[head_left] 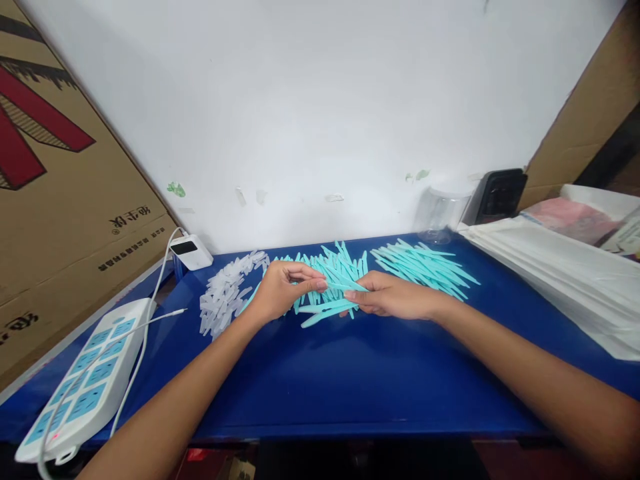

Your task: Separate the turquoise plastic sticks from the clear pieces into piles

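My right hand (387,295) is closed around a few slim turquoise sticks, shaped like eyebrow razors (323,312), whose ends point left. With thumb and fingers pinched, my left hand (290,287) grips the left end of one razor; whether a small cap is also in that pinch is hidden. Behind both hands lies a loose pile of turquoise razors (343,257). A second turquoise bundle (425,267) lies to the right, its pieces roughly parallel. Left of my left hand is a heap of small translucent caps (225,293).
On the left are a white power strip (115,360) with cables, a small white device (191,252) and a large cardboard box (75,200). A clear jar (443,213), a black object (500,195) and stacked white sheets (550,273) stand right on the blue table (350,387).
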